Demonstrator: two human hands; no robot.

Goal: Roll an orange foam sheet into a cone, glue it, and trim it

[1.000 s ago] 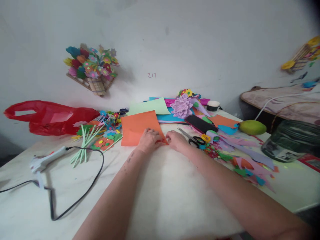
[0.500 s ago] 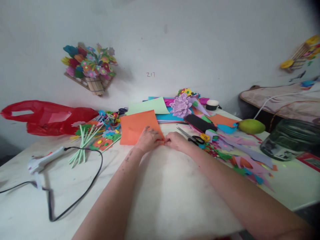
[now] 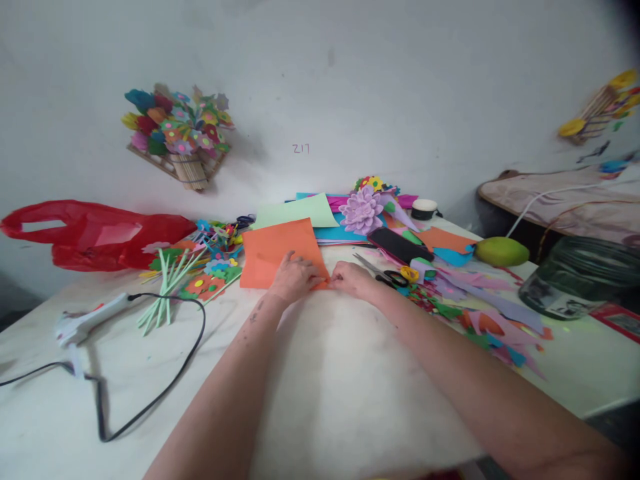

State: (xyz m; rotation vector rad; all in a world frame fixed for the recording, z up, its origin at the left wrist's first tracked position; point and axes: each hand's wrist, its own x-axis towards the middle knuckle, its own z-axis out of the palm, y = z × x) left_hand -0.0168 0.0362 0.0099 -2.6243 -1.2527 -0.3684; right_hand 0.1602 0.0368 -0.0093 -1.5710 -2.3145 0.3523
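Note:
An orange sheet (image 3: 273, 257), paper or thin foam, lies on the white table in front of me. My left hand (image 3: 296, 277) rests over its lower right part, fingers bent and closed towards the near corner. At that same corner my right hand (image 3: 350, 279) is closed in a pinch on the sheet's edge. The two hands almost meet there, and a narrow bit of orange shows between their fingertips. Just right of my right hand lie scissors (image 3: 383, 272) with black handles. A pale green sheet (image 3: 295, 211) lies behind the orange one.
On the left are a white glue gun (image 3: 95, 320) with a looping black cord, pale green sticks (image 3: 167, 293) and a red plastic bag (image 3: 115, 237). To the right lie a dark phone (image 3: 400, 245), colourful scraps (image 3: 490, 320), a green mango-like fruit (image 3: 501, 251) and a glass jar (image 3: 575, 277).
Both hands stay at the near right corner of the orange sheet. The fingertips have shifted slightly apart, showing a little more orange between them. Nothing else has visibly moved.

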